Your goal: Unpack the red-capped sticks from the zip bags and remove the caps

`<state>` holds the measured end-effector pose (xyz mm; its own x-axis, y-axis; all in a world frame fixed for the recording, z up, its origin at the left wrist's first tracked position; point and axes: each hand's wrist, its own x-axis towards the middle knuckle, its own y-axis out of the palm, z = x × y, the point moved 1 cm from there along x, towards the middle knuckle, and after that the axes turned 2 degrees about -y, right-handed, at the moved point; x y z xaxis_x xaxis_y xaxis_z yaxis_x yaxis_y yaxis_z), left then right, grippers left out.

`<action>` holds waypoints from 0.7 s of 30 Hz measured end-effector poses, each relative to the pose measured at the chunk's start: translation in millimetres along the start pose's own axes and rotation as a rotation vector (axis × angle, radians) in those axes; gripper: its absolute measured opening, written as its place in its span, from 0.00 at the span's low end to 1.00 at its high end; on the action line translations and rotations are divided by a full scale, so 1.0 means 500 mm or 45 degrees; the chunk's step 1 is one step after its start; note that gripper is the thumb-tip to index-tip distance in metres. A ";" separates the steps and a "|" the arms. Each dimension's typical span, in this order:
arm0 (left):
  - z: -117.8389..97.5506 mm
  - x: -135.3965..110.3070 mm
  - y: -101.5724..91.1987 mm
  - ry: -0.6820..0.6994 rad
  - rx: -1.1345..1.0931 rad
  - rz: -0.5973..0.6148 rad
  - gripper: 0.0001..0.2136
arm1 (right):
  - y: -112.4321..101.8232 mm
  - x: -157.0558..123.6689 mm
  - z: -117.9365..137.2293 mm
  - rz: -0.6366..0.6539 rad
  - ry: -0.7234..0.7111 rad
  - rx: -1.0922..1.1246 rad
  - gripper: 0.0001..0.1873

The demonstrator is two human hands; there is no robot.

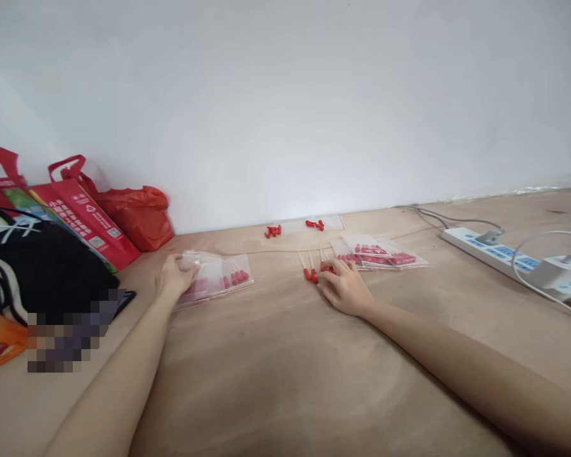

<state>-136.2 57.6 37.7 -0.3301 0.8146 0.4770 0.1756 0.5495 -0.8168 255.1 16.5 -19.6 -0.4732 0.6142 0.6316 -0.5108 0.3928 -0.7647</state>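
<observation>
My left hand lies on a stack of clear plastic bags holding small red pieces, its fingers curled over the near end of the stack. My right hand rests on the wooden table, fingertips pressed down on a few loose red-tipped sticks. Just right of that hand sits a second pile of filled clear bags. Further back, loose red pieces and a clear bag lie near the wall.
A red shopping bag and a red plastic bag stand at the left by the wall, with a black bag in front. A white power strip with a plugged adapter and cables lies at the right.
</observation>
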 end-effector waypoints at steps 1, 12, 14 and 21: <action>-0.002 -0.004 -0.006 -0.002 0.065 -0.041 0.22 | 0.001 0.000 0.000 0.003 0.008 0.001 0.09; -0.143 -0.124 -0.038 1.266 0.336 0.417 0.09 | -0.002 0.004 0.001 0.050 0.010 0.015 0.09; -0.138 -0.136 -0.029 1.226 0.394 0.378 0.12 | -0.003 0.006 0.002 0.052 0.008 0.020 0.10; -0.098 -0.120 0.025 1.089 0.294 0.254 0.11 | -0.001 0.007 0.002 0.035 -0.002 0.023 0.10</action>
<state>-68.9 24.7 14.7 0.5038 0.8013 0.3226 -0.0652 0.4076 -0.9108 253.2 17.9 -16.9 -0.4883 0.6238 0.6103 -0.5101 0.3634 -0.7796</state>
